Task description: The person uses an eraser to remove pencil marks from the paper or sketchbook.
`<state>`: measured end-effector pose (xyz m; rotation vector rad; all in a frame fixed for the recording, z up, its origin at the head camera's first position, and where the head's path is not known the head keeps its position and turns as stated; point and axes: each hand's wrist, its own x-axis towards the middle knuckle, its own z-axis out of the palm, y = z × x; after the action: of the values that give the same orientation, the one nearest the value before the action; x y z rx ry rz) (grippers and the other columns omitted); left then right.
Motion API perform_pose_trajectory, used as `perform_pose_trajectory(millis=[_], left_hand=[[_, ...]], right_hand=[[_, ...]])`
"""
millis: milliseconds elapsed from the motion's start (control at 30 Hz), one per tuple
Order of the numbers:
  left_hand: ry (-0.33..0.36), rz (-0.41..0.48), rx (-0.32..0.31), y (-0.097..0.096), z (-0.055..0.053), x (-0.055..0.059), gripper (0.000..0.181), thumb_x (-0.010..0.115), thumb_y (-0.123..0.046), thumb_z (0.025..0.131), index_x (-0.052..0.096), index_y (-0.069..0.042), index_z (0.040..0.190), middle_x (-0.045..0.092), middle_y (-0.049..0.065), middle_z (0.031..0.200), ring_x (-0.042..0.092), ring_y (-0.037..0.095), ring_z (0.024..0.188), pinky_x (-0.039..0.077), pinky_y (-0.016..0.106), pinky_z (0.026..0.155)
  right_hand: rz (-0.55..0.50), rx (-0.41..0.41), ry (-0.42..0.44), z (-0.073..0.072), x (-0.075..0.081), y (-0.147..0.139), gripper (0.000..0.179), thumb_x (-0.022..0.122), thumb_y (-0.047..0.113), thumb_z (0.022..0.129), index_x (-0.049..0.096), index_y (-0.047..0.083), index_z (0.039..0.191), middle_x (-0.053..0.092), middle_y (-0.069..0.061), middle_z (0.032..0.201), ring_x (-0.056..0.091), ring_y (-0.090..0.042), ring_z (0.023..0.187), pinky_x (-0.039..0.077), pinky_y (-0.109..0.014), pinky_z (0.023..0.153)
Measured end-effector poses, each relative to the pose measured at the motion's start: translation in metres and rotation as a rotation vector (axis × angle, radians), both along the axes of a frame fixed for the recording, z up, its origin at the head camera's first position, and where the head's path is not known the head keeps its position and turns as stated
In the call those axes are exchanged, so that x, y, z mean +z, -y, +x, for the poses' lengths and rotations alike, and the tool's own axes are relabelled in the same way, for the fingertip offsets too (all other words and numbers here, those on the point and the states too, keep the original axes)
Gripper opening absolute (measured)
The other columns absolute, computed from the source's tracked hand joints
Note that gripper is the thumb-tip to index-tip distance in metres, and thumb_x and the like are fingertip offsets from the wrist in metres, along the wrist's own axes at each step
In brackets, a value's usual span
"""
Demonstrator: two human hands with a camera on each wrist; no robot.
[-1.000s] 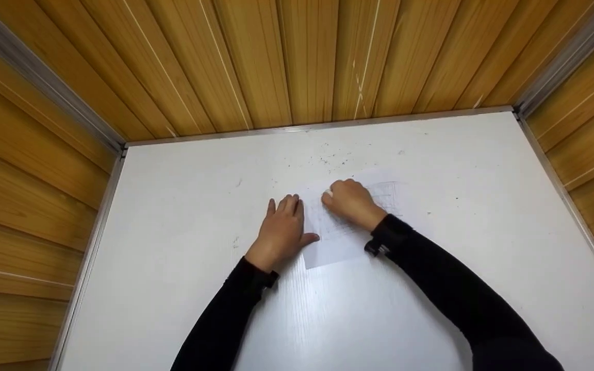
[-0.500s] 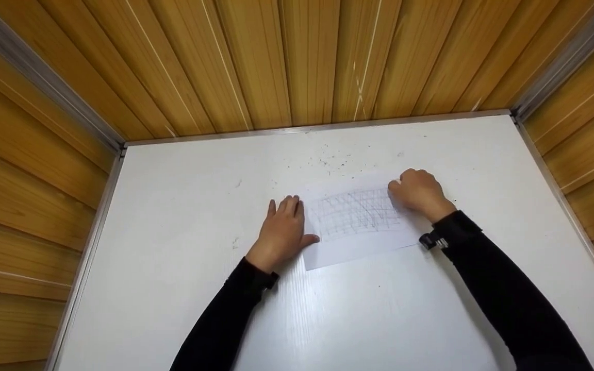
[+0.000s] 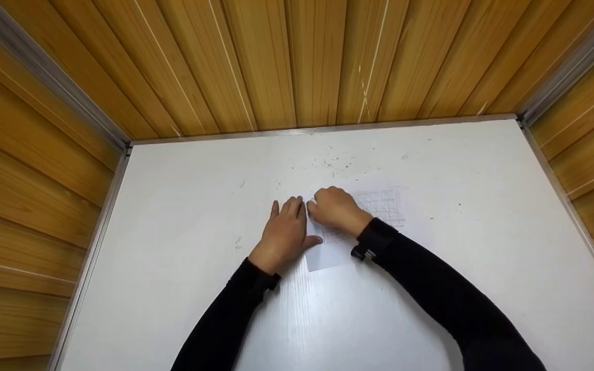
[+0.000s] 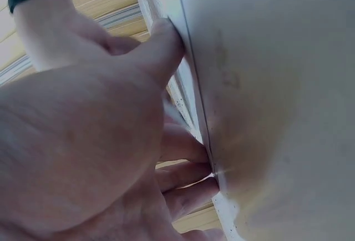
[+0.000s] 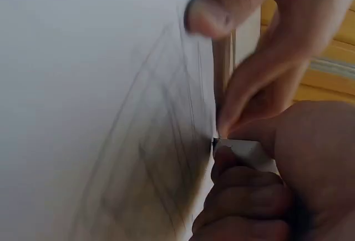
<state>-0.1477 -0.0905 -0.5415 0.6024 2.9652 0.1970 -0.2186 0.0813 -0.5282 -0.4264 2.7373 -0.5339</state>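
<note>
A white sheet of paper (image 3: 323, 262) lies on the table, marked with a grid of grey pencil lines (image 3: 379, 202). Along its left edge my left hand (image 3: 284, 231) presses down, fingers straight and thumb spread onto the sheet. My right hand (image 3: 337, 210) is curled over the paper's left part, close beside the left fingertips. In the right wrist view its fingers pinch a white eraser (image 5: 250, 151), whose dark-smudged end touches the paper. Most of the eraser is hidden by the fingers. The left wrist view shows the left thumb and fingertips against the sheet's edge.
Dark crumbs (image 3: 338, 161) are scattered on the white table (image 3: 183, 216) beyond the paper. Wood-grain panels (image 3: 266, 62) with grey metal edging enclose the table at the back and both sides.
My right hand swept right to the paper's right end, then came back left beside the left hand. The pencil lines appear fainter in places. My left hand stayed in place.
</note>
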Motion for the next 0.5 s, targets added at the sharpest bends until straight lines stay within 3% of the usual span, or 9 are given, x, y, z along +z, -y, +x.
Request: perform_pose_trajectory(millis=[100,200,300,433,500], left_hand=[[-0.007,-0.009,0.004,0.000,0.001,0.000,0.107,0.071,-0.069,0.098,0.042,0.011,0.164,0.046,0.021,0.168,0.041,0.035,0.162,0.033,0.066,0.134],[-0.004,-0.024,0.022,0.002,0.003,0.000,0.108,0.070,-0.069,0.098,0.042,0.011,0.164,0.046,0.021,0.168,0.041,0.035,0.163,0.033,0.065,0.134],[0.014,-0.051,0.034,0.002,0.004,0.001,0.110,0.068,-0.071,0.098,0.039,0.011,0.166,0.044,0.021,0.170,0.040,0.035,0.164,0.031,0.064,0.136],[0.032,-0.068,0.033,0.002,0.005,0.003,0.111,0.065,-0.072,0.099,0.037,0.010,0.167,0.041,0.021,0.173,0.038,0.036,0.165,0.029,0.063,0.137],[0.030,-0.068,0.033,0.003,0.005,0.004,0.111,0.066,-0.072,0.099,0.037,0.010,0.167,0.041,0.021,0.174,0.038,0.036,0.165,0.028,0.063,0.137]], right_hand=[[0.014,-0.022,-0.025,0.001,-0.003,0.001,0.042,0.056,0.034,0.106,0.077,-0.002,0.105,0.077,-0.025,0.112,0.073,-0.043,0.106,0.062,-0.057,0.092],[0.006,-0.065,-0.020,-0.001,-0.002,-0.017,0.042,0.056,0.034,0.105,0.076,-0.003,0.104,0.076,-0.025,0.108,0.071,-0.041,0.099,0.061,-0.057,0.090],[-0.006,-0.132,0.016,-0.004,0.001,-0.054,0.045,0.053,0.035,0.106,0.075,-0.005,0.108,0.075,-0.025,0.108,0.068,-0.039,0.094,0.060,-0.055,0.090],[0.010,-0.226,0.051,-0.008,0.008,-0.119,0.054,0.049,0.037,0.108,0.073,-0.010,0.123,0.073,-0.032,0.121,0.067,-0.043,0.101,0.057,-0.059,0.096],[0.027,-0.252,0.049,-0.010,0.011,-0.145,0.056,0.048,0.037,0.108,0.072,-0.011,0.123,0.072,-0.033,0.122,0.065,-0.044,0.101,0.057,-0.058,0.093]])
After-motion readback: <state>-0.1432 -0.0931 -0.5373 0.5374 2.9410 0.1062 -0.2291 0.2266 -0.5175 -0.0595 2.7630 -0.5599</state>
